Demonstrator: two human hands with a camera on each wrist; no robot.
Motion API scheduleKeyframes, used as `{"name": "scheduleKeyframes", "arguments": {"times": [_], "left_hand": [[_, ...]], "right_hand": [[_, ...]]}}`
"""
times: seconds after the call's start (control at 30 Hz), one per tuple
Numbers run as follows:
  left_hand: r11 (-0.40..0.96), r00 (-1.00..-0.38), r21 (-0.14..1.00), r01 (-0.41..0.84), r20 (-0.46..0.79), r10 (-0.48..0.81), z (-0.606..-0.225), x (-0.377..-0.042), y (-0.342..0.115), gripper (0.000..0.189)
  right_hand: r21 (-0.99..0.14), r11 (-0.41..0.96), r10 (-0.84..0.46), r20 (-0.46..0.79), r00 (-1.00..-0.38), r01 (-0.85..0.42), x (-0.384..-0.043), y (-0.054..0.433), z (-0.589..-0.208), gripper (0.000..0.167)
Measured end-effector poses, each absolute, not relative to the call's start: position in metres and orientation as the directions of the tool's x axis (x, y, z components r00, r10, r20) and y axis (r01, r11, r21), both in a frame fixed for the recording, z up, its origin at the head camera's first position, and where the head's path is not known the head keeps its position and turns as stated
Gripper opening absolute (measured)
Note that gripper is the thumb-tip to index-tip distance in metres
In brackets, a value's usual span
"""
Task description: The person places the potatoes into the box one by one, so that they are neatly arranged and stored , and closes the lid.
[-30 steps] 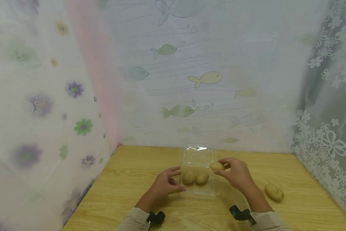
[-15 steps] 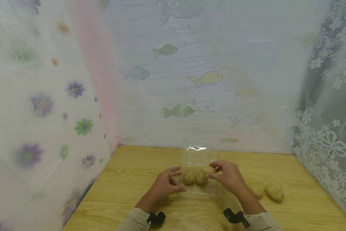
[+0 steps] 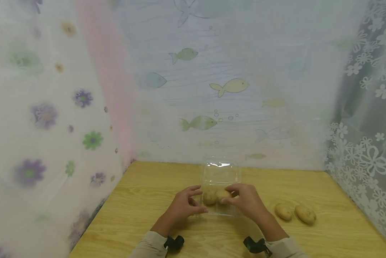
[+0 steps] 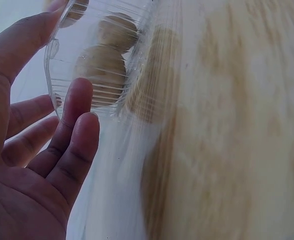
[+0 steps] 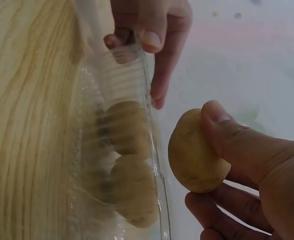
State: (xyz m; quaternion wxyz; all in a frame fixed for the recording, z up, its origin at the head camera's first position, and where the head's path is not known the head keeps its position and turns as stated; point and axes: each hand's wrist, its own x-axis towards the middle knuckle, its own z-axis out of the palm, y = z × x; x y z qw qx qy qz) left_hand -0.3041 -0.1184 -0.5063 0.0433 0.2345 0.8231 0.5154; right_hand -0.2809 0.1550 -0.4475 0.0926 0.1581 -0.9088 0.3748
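I see one smooth, oval potato (image 5: 194, 155) just above the container (image 5: 119, 82), pinched between the thumb and fingers of the right hand (image 3: 246, 201). The container is thin, clear, ribbed plastic; in it I make out two rounded potatoes (image 5: 134, 192) side by side. The left hand (image 3: 181, 205) touches its left rim, fingers loosely spread. To the right, two loose potatoes (image 3: 283, 211) rest on the wood-grained counter (image 3: 141, 200).

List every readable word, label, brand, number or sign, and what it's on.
No readable text anywhere.
Clear plastic container: none visible.
Tan oval potatoes: none visible.
Black wrist-worn devices: any marking too small to read.
White sheets printed with coloured fish and flowers: pictures only.
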Motion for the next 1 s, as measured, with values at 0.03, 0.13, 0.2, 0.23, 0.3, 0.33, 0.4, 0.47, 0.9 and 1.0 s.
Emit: {"name": "scheduleKeyframes", "arguments": {"times": [0.03, 0.13, 0.2, 0.23, 0.3, 0.33, 0.4, 0.47, 0.9, 1.0], "left_hand": [[0.355, -0.884, 0.869, 0.346, 0.176, 0.433, -0.506, -0.304, -0.119, 0.082], [0.353, -0.881, 0.865, 0.357, 0.186, 0.435, -0.507, -0.304, -0.120, 0.081], [0.354, -0.879, 0.862, 0.364, 0.192, 0.436, -0.508, -0.305, -0.120, 0.081], [0.356, -0.878, 0.860, 0.367, 0.194, 0.437, -0.508, -0.305, -0.120, 0.080], [0.356, -0.878, 0.859, 0.368, 0.194, 0.437, -0.508, -0.306, -0.120, 0.080], [0.355, -0.877, 0.858, 0.371, 0.197, 0.439, -0.508, -0.306, -0.120, 0.080], [0.355, -0.874, 0.856, 0.375, 0.199, 0.443, -0.508, -0.306, -0.120, 0.079], [0.356, -0.871, 0.853, 0.382, 0.203, 0.447, -0.508, -0.306, -0.120, 0.079], [0.366, -0.864, 0.840, 0.400, 0.213, 0.455, -0.510, -0.307, -0.120, 0.079], [0.369, -0.870, 0.845, 0.386, 0.200, 0.450, -0.509, -0.306, -0.120, 0.080]], "right_hand": [[-0.646, 0.669, -0.231, 0.290, -0.929, -0.368, -0.281, 0.154, -0.448, 0.040], [-0.625, 0.676, -0.262, 0.290, -0.920, -0.389, -0.281, 0.150, -0.451, 0.039], [-0.610, 0.686, -0.275, 0.286, -0.918, -0.396, -0.281, 0.147, -0.453, 0.038], [-0.600, 0.689, -0.285, 0.290, -0.914, -0.406, -0.281, 0.146, -0.455, 0.038], [-0.590, 0.693, -0.296, 0.291, -0.910, -0.414, -0.281, 0.143, -0.458, 0.037], [-0.583, 0.696, -0.303, 0.292, -0.907, -0.420, -0.281, 0.143, -0.459, 0.038], [-0.570, 0.701, -0.311, 0.297, -0.903, -0.429, -0.281, 0.141, -0.462, 0.038], [-0.559, 0.703, -0.323, 0.302, -0.897, -0.441, -0.282, 0.140, -0.464, 0.037], [-0.491, 0.720, -0.382, 0.309, -0.871, -0.490, -0.285, 0.139, -0.475, 0.043], [-0.499, 0.708, -0.404, 0.295, -0.866, -0.500, -0.287, 0.138, -0.476, 0.044]]}}
